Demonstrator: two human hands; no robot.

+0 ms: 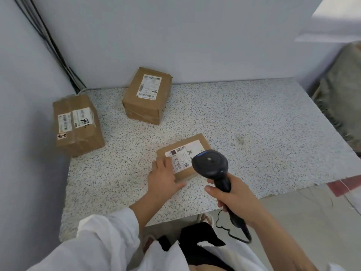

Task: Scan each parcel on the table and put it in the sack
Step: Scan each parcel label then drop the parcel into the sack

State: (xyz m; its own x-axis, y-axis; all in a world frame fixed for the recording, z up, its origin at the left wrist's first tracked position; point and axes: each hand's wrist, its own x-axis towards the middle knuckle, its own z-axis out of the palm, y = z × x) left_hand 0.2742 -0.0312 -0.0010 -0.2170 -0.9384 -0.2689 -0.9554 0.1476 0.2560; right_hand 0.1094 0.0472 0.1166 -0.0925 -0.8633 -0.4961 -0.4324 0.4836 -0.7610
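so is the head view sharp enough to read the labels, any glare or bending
head view: light soft and even, shadows faint; the wide-angle lens bows the table edges; on the nearest parcel the label's far end is washed pale; small print too soft to read

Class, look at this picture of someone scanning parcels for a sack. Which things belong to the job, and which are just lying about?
Job: flat parcel under the left hand; tall parcel at the back; taped parcel at the left; scanner held in the right hand; sack at the right edge.
Lying about: black cables in the corner; red strip on the floor.
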